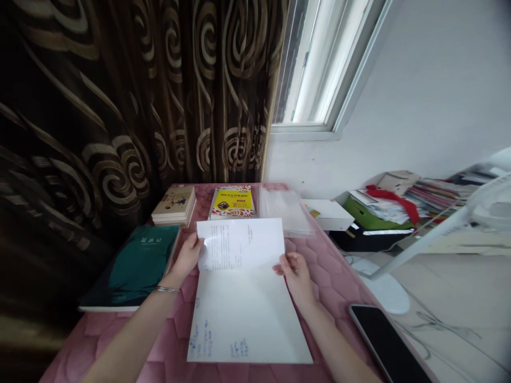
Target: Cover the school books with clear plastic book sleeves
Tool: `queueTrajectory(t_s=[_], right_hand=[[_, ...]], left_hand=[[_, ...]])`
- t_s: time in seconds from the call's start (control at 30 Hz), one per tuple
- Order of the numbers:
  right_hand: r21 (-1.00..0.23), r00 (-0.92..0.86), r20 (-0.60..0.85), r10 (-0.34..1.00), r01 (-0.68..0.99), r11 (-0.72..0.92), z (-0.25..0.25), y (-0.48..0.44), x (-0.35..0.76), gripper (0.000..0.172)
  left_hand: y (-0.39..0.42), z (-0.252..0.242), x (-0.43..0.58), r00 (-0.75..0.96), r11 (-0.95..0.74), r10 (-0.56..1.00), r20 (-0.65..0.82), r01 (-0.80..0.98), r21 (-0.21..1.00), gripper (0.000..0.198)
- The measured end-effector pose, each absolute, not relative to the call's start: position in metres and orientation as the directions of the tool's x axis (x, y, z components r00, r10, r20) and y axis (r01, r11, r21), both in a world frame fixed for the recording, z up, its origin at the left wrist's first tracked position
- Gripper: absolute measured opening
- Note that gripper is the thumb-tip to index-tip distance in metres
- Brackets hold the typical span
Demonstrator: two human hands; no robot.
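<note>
Head view: printed sheet (259, 250) held up between both hands, over the far part of a white sheet (243, 303); cannot tell if the two are joined.
Left hand (188, 258): grip clamped on the sheet's left edge.
Right hand (296, 274): grip clamped on its right edge, near the closer corner.
Sheet direction: long axis of the visible part runs left to right; print sideways to the person, text lines running near to far.
White sheet: blue handwriting along the near edge and left side; lies on pink quilted surface (327, 276).
Risk: paper could crease or tear, likely from uneven pull between the hands; lower sheet could slide if dragged along.
Left side: teal hardcover book (139, 266) just beside left forearm; stack of small books (175, 205) beyond it.
Far side: yellow-covered book (233, 199); clear plastic sleeves (281, 210) to its right.
Right side: dark-screened smartphone (387, 343) near right forearm.
Outer: white box (329, 214), white fan stand (385, 295), patterned curtain (207, 80), window (315, 58).
</note>
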State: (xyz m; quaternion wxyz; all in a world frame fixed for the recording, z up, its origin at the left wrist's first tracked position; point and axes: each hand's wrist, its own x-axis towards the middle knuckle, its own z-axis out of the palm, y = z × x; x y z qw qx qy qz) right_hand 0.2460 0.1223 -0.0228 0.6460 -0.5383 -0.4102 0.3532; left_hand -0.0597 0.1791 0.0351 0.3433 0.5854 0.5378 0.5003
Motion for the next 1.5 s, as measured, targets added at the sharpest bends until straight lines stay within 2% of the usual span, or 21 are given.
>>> queueTrajectory(t_s=[0.13,0.33,0.43,0.5,0.53,0.6,0.67,0.77,0.87,0.97,1.07,1.2,1.5], right_hand=[[-0.994,0.394,0.053,0.917,-0.071,0.088,-0.006,0.123,0.244,0.064],[-0.993,0.418,-0.016,0.908,-0.112,0.035,0.013,0.129,0.240,0.053],[-0.992,0.424,-0.012,0.906,-0.118,0.042,0.011,0.132,0.239,0.051],[-0.991,0.423,-0.007,0.906,-0.122,0.049,0.009,0.133,0.240,0.050],[-0.990,0.422,-0.006,0.907,-0.127,0.053,0.008,0.133,0.240,0.050],[-0.989,0.420,-0.007,0.907,-0.138,0.056,0.006,0.134,0.240,0.051],[-0.989,0.417,0.002,0.909,-0.133,0.063,0.006,0.135,0.240,0.050],[-0.991,0.407,0.026,0.913,-0.109,0.077,0.006,0.135,0.240,0.048],[-0.991,0.383,0.050,0.922,-0.096,0.094,0.003,0.134,0.243,0.050],[-0.990,0.449,0.087,0.889,-0.057,0.125,-0.007,0.131,0.253,0.053],[-0.986,0.531,0.167,0.831,0.089,0.141,-0.017,0.126,0.264,0.047],[-0.974,0.413,0.186,0.892,0.200,0.110,-0.022,0.123,0.269,0.044],[-0.988,0.357,0.155,0.921,0.075,0.137,-0.026,0.127,0.257,0.041]], left_hand=[[0.179,0.038,-0.057,-0.081,-0.194,0.971,0.225,0.287,0.938,0.032],[0.183,0.041,-0.063,-0.064,-0.209,0.969,0.238,0.297,0.932,0.031],[0.186,0.061,-0.066,-0.169,-0.226,0.938,0.302,0.359,0.906,0.031],[0.185,0.085,-0.056,-0.272,-0.284,0.833,0.481,0.535,0.795,0.031],[0.183,0.098,-0.045,-0.240,-0.317,0.765,0.598,0.669,0.673,0.030],[0.181,0.120,-0.013,0.001,-0.412,0.732,0.681,0.797,0.442,0.025],[0.181,0.134,0.029,0.248,-0.497,0.753,0.609,0.821,0.281,0.026],[0.191,0.136,0.085,0.452,-0.523,0.827,0.334,0.836,0.167,0.026],[0.207,0.129,0.113,0.500,-0.536,0.839,0.214,0.827,0.169,0.020],[0.220,0.122,0.116,0.507,-0.541,0.838,0.204,0.821,0.181,0.022],[0.224,0.119,0.111,0.502,-0.539,0.839,0.209,0.821,0.188,0.026],[0.223,0.116,0.107,0.493,-0.533,0.841,0.223,0.824,0.191,0.027],[0.216,0.115,0.109,0.522,-0.568,0.819,0.238,0.797,0.207,0.026]])
